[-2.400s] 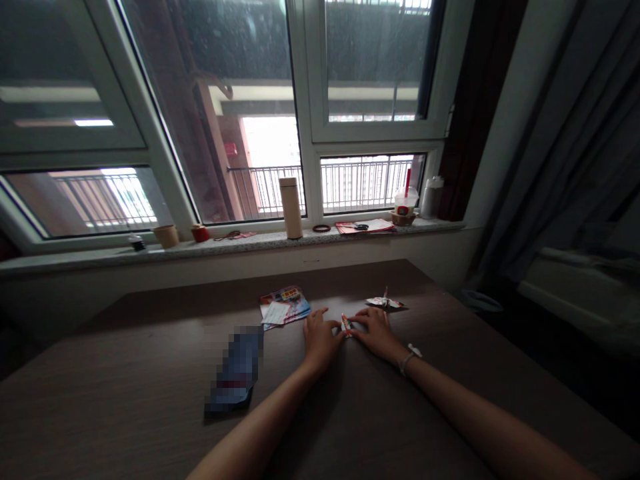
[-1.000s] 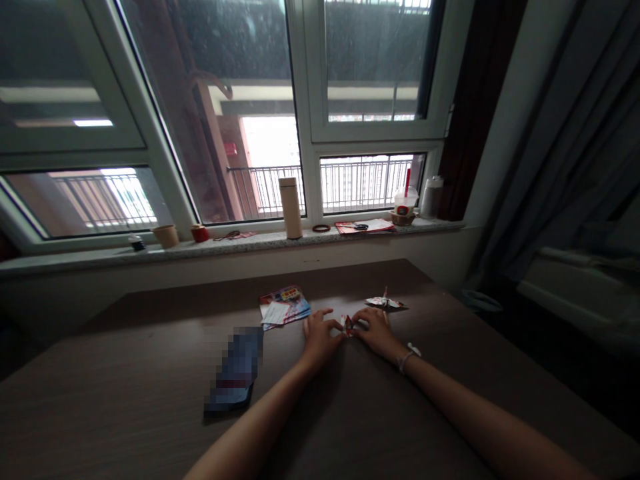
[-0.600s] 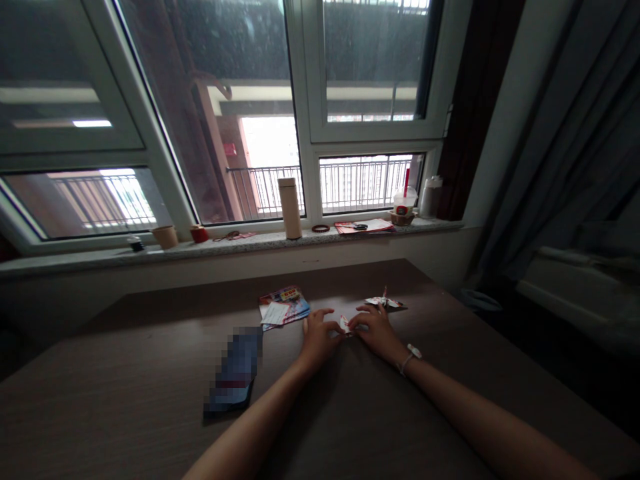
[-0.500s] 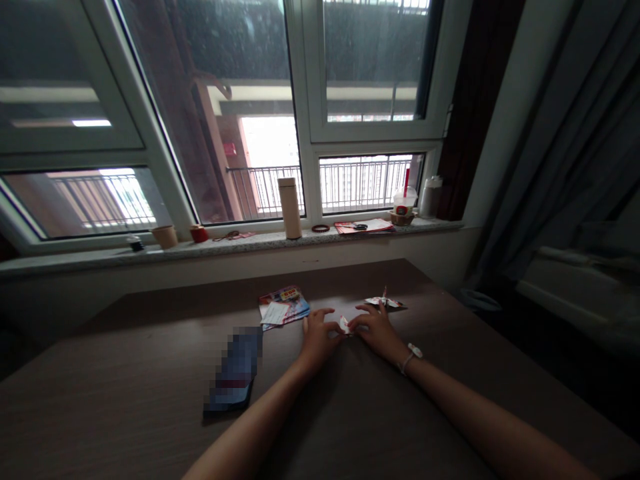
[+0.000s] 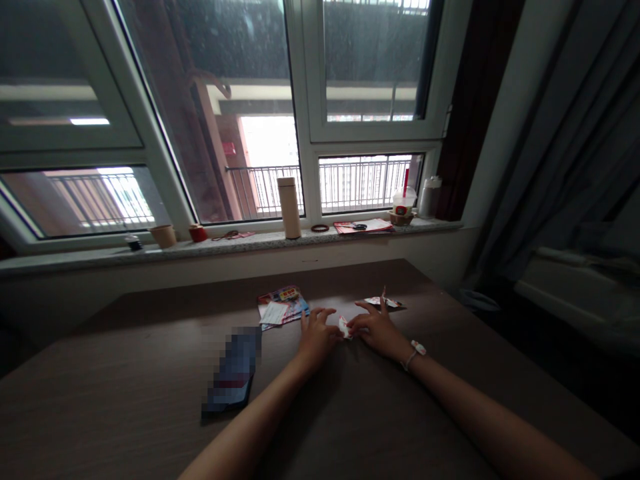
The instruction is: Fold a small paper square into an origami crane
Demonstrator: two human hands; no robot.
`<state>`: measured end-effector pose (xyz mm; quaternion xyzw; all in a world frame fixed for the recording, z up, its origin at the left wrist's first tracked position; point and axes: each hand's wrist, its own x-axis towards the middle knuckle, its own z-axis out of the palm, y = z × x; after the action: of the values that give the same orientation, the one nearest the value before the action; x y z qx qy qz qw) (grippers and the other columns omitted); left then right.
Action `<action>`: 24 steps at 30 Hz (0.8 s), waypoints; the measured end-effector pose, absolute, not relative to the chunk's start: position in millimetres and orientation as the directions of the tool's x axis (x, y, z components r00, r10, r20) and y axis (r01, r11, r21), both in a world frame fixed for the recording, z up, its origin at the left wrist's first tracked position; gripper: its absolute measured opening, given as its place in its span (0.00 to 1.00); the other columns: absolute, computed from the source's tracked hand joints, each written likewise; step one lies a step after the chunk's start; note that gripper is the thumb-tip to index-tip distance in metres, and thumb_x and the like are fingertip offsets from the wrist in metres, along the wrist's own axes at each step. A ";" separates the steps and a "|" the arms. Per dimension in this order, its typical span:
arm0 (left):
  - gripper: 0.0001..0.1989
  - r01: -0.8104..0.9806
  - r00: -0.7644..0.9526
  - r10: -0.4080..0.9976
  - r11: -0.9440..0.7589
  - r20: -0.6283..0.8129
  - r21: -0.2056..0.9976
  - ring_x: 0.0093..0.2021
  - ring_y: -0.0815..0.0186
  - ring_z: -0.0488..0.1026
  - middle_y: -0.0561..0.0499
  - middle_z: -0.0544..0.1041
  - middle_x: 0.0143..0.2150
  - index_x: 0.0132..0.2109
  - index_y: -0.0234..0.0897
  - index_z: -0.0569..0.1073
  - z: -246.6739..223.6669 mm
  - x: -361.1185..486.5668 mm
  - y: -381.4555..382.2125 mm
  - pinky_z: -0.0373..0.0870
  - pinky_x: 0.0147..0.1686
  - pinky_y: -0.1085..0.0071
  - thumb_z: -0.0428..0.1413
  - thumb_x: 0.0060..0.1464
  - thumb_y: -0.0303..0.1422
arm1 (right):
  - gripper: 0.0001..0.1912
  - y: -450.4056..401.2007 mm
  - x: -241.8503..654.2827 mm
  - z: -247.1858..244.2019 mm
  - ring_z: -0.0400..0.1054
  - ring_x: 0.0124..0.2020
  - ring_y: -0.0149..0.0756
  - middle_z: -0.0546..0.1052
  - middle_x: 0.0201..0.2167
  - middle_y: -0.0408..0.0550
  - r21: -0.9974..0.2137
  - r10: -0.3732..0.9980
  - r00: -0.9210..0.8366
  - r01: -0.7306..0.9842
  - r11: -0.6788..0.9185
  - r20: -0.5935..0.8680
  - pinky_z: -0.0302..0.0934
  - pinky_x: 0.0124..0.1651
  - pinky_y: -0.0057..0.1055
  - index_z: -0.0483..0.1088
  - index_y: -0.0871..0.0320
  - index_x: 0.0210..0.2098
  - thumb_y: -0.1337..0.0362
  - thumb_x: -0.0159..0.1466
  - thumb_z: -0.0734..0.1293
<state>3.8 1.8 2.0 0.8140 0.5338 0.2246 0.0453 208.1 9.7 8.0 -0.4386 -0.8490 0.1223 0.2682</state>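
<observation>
A small piece of folded paper (image 5: pixel 344 327), white with red marks, is held between my two hands just above the brown table. My left hand (image 5: pixel 319 335) pinches its left edge with thumb and forefinger, the other fingers raised. From the other side, my right hand (image 5: pixel 379 329) grips it between thumb and forefinger, its remaining fingers spread. Just behind my right fingers sits a folded paper crane (image 5: pixel 387 302) in white and red, with a thin point sticking up. Fingers partly hide both folded papers.
Printed sheets (image 5: pixel 283 308) lie left of my left hand. A dark blurred-out flat object (image 5: pixel 233 373) is nearer on the table (image 5: pixel 125 393). Along the windowsill stand a tan bottle (image 5: pixel 289 208), a paper cup (image 5: pixel 163 235), a drink cup (image 5: pixel 403 202) and scissors on papers (image 5: pixel 367 227).
Both hands stay round the folded paper with only slight finger shifts. The paper has turned a little, and the right wrist has moved slightly right.
</observation>
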 end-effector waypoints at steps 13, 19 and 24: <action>0.07 0.837 0.099 0.955 -0.232 0.280 0.496 0.61 0.52 0.61 0.49 0.70 0.59 0.38 0.46 0.79 -4.6 11.7 0.9 0.48 0.62 0.49 0.63 0.49 0.37 | 0.14 22.3 201.5 -20.3 0.61 0.58 0.48 0.76 0.49 0.48 -0.638 0.920 -0.223 0.667 0.385 0.322 0.43 0.64 0.50 0.77 0.51 0.41 0.57 0.56 0.72; 0.12 0.836 0.013 0.973 -0.137 0.230 0.532 0.62 0.52 0.59 0.47 0.69 0.59 0.40 0.43 0.78 -1.7 13.1 -1.5 0.44 0.64 0.48 0.64 0.47 0.38 | 0.13 23.0 202.6 -21.6 0.60 0.58 0.48 0.76 0.48 0.48 -0.640 0.919 -0.234 0.662 0.390 0.318 0.44 0.63 0.47 0.78 0.51 0.39 0.56 0.55 0.73; 0.07 0.817 0.023 0.977 -0.140 0.210 0.560 0.62 0.52 0.59 0.49 0.70 0.60 0.36 0.45 0.80 -1.5 13.3 0.2 0.42 0.64 0.46 0.65 0.46 0.37 | 0.15 19.0 200.0 -16.8 0.58 0.61 0.50 0.76 0.49 0.50 -0.710 0.934 -0.170 0.612 0.349 0.313 0.47 0.63 0.48 0.77 0.52 0.40 0.60 0.53 0.73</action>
<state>13.3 0.2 -1.5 0.7007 0.6401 0.2807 0.1431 200.0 19.0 -16.8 -0.5273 -0.7333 0.2178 0.3698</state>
